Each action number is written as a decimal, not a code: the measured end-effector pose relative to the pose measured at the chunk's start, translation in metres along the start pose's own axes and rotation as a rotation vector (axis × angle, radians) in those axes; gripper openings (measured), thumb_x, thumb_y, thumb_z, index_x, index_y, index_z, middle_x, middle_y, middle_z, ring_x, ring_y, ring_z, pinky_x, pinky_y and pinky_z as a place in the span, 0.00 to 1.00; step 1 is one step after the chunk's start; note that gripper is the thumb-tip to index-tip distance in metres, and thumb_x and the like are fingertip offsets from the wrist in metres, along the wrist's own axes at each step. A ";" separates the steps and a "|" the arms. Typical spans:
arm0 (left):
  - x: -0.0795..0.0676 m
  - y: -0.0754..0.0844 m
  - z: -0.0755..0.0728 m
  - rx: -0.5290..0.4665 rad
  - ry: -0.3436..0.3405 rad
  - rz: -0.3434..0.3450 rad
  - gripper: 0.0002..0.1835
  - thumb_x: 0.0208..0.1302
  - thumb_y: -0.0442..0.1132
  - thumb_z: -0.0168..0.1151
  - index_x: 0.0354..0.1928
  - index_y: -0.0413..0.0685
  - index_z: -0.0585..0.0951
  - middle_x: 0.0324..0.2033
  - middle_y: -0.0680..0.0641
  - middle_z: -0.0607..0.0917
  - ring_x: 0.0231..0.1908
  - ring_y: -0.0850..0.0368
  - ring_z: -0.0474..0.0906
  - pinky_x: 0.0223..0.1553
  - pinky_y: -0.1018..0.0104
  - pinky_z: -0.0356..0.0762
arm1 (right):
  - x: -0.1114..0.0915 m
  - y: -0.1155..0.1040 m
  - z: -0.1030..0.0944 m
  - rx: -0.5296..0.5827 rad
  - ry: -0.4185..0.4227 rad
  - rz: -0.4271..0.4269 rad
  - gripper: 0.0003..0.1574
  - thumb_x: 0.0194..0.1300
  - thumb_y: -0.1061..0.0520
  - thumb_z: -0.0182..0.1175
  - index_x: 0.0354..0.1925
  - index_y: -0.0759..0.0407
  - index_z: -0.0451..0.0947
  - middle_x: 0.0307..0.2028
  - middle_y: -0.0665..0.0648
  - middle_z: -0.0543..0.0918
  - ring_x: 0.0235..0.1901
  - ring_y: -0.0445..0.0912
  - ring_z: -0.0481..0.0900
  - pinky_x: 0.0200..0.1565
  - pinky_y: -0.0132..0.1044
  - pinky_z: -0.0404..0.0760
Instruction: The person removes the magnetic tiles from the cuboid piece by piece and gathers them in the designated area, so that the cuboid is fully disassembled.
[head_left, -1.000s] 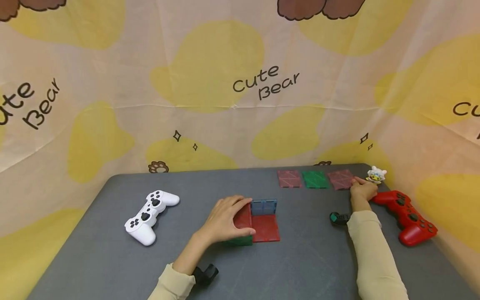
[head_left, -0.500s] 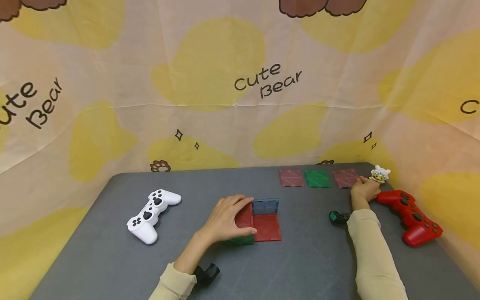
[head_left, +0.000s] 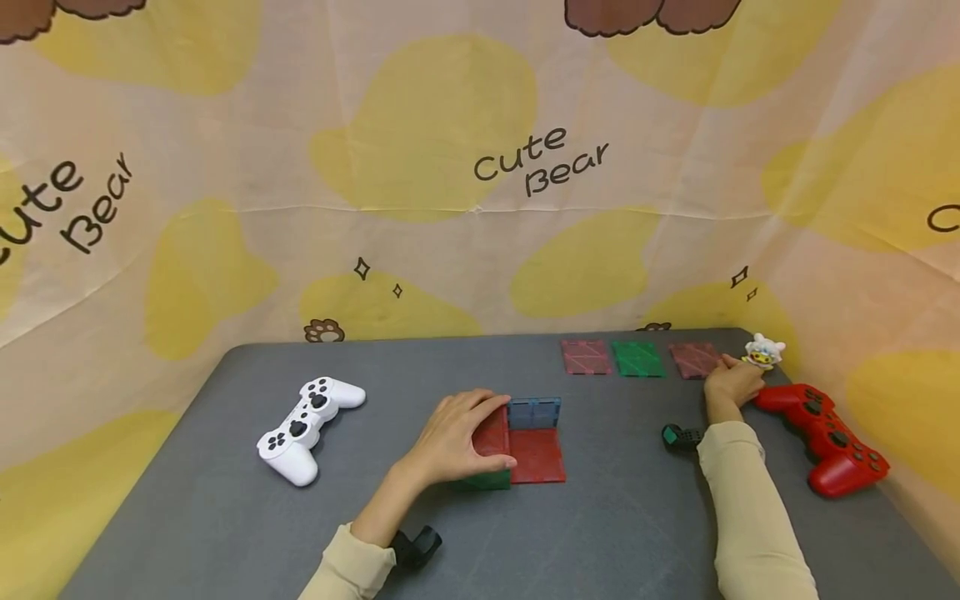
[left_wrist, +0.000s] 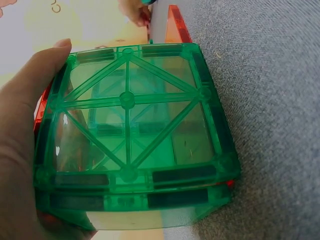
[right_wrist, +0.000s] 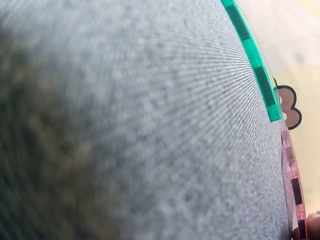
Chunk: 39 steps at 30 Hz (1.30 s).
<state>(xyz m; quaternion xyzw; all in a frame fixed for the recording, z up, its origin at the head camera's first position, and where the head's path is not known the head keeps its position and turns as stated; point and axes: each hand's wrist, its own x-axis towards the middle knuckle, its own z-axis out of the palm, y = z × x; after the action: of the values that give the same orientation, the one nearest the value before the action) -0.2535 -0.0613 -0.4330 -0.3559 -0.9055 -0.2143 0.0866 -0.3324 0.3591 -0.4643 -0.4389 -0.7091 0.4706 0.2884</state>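
My left hand (head_left: 461,437) grips a small box of translucent magnetic tiles, thumb on the near side and fingers over the far side. The box's green side (left_wrist: 127,100) faces the left wrist camera, and a red top (head_left: 491,435) shows under the hand. A flat red tile (head_left: 537,457) lies against the box's right side, with a blue tile (head_left: 534,412) upright at its back edge. At the far right my right hand (head_left: 733,383) pinches the right edge of a flat pink magnetic tile (head_left: 693,360); its fingertips (right_wrist: 314,225) show at that edge in the right wrist view.
Left of the pinched tile lie a green tile (head_left: 638,359) and another pink tile (head_left: 587,357). A small white-and-yellow figurine (head_left: 763,352) stands just beyond my right hand. A red game controller (head_left: 825,437) lies right of that forearm, a white one (head_left: 309,429) far left.
The pinched pink tile has slid slightly right with my right hand, opening a small gap beside the green tile. My left hand stays on the box. The head view has shifted a little.
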 end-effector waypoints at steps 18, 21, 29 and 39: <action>0.000 0.003 -0.004 0.006 -0.003 -0.006 0.43 0.45 0.67 0.62 0.63 0.57 0.69 0.55 0.52 0.74 0.54 0.55 0.70 0.53 0.53 0.65 | 0.001 -0.005 -0.006 -0.144 -0.029 -0.134 0.19 0.63 0.65 0.47 0.48 0.67 0.78 0.51 0.70 0.76 0.53 0.67 0.70 0.60 0.50 0.64; 0.000 0.002 -0.004 0.002 -0.005 -0.010 0.43 0.45 0.67 0.62 0.63 0.56 0.69 0.55 0.52 0.74 0.54 0.55 0.70 0.53 0.53 0.65 | 0.000 -0.006 -0.007 -0.153 -0.041 -0.165 0.19 0.63 0.65 0.47 0.49 0.65 0.78 0.51 0.70 0.76 0.53 0.67 0.69 0.59 0.50 0.64; -0.005 0.002 -0.006 0.019 -0.007 -0.009 0.41 0.46 0.66 0.62 0.63 0.57 0.69 0.54 0.52 0.74 0.54 0.55 0.70 0.54 0.53 0.65 | -0.027 -0.036 -0.006 -0.069 -0.151 -0.368 0.20 0.65 0.60 0.53 0.54 0.60 0.75 0.51 0.65 0.78 0.53 0.61 0.72 0.56 0.49 0.67; -0.009 0.005 -0.007 0.030 -0.018 -0.003 0.41 0.46 0.67 0.61 0.63 0.59 0.69 0.55 0.53 0.74 0.55 0.56 0.69 0.53 0.53 0.65 | -0.113 -0.062 -0.019 0.169 -0.661 -0.649 0.27 0.61 0.52 0.60 0.57 0.61 0.74 0.53 0.64 0.76 0.36 0.17 0.73 0.37 0.15 0.72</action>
<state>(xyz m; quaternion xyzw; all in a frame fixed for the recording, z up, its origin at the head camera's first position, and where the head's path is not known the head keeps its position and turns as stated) -0.2433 -0.0672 -0.4278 -0.3551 -0.9098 -0.1978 0.0837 -0.2882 0.2548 -0.3992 0.0037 -0.8227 0.5267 0.2138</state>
